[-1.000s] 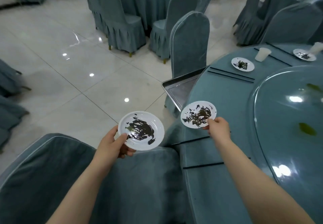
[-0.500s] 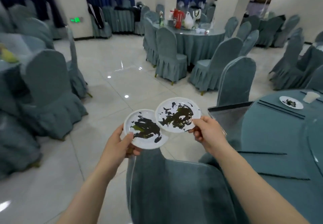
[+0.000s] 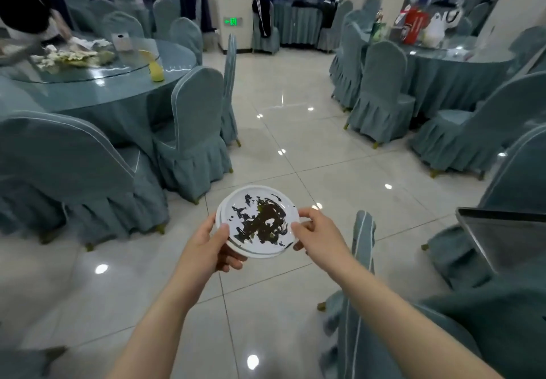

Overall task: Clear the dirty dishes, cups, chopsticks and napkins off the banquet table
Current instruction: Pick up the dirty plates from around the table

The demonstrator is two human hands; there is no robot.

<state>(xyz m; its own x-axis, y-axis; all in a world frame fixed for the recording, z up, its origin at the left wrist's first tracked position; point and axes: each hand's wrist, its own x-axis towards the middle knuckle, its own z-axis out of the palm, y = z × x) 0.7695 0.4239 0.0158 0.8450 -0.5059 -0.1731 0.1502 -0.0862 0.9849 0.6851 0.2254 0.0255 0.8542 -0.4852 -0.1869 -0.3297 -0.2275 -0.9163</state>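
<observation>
Two small white plates sit stacked one on the other, held in the air over the pale tiled floor, in front of the person and between both hands. The top plate carries dark smears and a few greenish scraps of leftover food; of the lower plate only a thin white rim shows along the left and bottom edge, so what it holds cannot be told. The left hand grips the stack at its left edge, thumb laid over the rim and fingers curled underneath. The right hand pinches the stack's right edge, thumb on top and fingers bent below. Right of the plates, past the right forearm, stands a chair with a blue-grey cover, seen edge-on, and further right a metal tray tilts up, its inside showing nothing clear. Left of the plates and further back is a round table ringed with covered chairs; its glass turntable bears crumpled napkins and food scraps, and a cup of yellow drink stands near its edge. Behind the plates to the right, another round table carries a red bag, a white bag and a bottle.
</observation>
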